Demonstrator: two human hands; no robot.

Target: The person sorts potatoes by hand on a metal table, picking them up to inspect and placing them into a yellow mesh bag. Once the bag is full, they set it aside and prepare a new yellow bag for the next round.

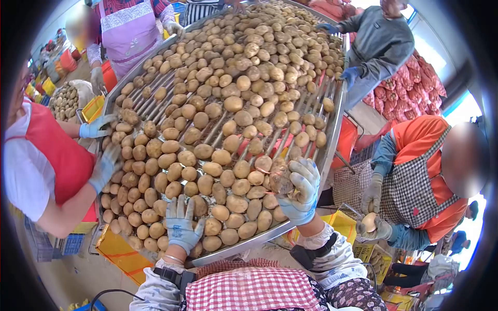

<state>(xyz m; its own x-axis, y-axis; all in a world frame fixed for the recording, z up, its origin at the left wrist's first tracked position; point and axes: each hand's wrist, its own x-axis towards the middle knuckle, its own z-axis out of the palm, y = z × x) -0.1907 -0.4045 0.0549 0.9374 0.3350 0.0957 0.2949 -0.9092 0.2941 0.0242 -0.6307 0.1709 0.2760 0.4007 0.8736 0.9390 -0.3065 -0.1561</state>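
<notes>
Potatoes cover a large metal table with slatted rollers. My left hand, in a light blue glove, lies palm down on potatoes near the front edge, its fingers spread. Farther right, my right hand, also gloved, is raised at the table's right side with its fingers curled beside a dark, rough potato. Whether the fingers grip that potato or only touch it is hard to tell. Potatoes lie close together between my two hands.
A co-worker in a red apron reaches onto the table from the left. Others stand at the far side; one in a checked apron holds a potato at the right. Red mesh sacks are piled behind. Yellow-orange containers flank the table.
</notes>
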